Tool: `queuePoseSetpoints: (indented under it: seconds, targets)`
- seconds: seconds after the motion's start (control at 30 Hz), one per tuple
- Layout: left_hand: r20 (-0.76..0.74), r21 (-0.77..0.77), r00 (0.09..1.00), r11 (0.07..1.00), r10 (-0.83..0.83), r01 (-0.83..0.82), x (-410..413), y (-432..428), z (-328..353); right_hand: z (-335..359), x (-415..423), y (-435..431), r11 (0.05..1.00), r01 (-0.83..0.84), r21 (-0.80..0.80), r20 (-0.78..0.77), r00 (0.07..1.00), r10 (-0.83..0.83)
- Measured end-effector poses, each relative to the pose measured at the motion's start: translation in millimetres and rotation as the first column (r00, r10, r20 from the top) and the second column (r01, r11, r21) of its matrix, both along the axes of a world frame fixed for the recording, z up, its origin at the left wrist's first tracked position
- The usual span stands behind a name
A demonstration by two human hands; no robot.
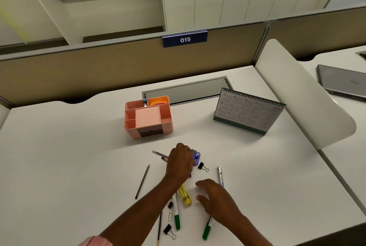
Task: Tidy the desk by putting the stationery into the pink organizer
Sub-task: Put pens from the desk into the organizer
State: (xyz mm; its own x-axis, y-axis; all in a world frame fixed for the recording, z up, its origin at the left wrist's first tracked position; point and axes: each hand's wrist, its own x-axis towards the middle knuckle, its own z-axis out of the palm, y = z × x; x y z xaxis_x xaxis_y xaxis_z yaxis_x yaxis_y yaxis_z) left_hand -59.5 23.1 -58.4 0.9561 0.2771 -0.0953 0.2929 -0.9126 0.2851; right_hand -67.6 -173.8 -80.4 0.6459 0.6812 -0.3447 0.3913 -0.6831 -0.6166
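Pink sleeve cuff down at the bottom edge, on the left arm. Left hand reached forward and curled over a small purple stapler well in front of the pink organizer, fingers wrapped on its left side; looked like a grip, though couldn't tell if it was lifted off the white desk. Right hand hovered low with fingers spread loose, palm down, holding nothing, further from the organizer than the left.

Loads of stuff scattered round the hands, all on the near side of the organizer. Black binder clip just right of the stapler. White marker beyond that, beside the right hand. Two pens poking out from behind the left hand. Grey pencil off to the left, well apart. Yellow highlighter partly under the left forearm. Green-capped marker next to it, another green marker half hidden under the right wrist. Second binder clip, paper clip and a dark pencil closest in.

Organizer sat mid-desk, something yellow and orange in its back right compartment, a small blue item in the back middle. Desk calendar stood to its right. Closed laptop way off right on the next desk.
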Motion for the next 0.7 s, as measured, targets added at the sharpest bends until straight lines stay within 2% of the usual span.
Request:
queuePoseSetpoints:
  seconds: [0.4,0.6,0.7]
  targets:
    - [-0.124,0.074,0.99,0.995,-0.062,0.071,9,-8,7,0,9,7,0.999,0.048,0.027,0.013,0.999,-0.048]
    - [-0.111,0.111,0.993,0.992,-0.04,0.052,11,-2,18,8,21,13,0.951,0.245,0.187,0.024,0.967,-0.254]
    - [-0.09,0.125,0.995,0.99,-0.049,0.06,11,11,21,16,31,30,0.913,0.339,0.227,-0.032,0.94,-0.341]
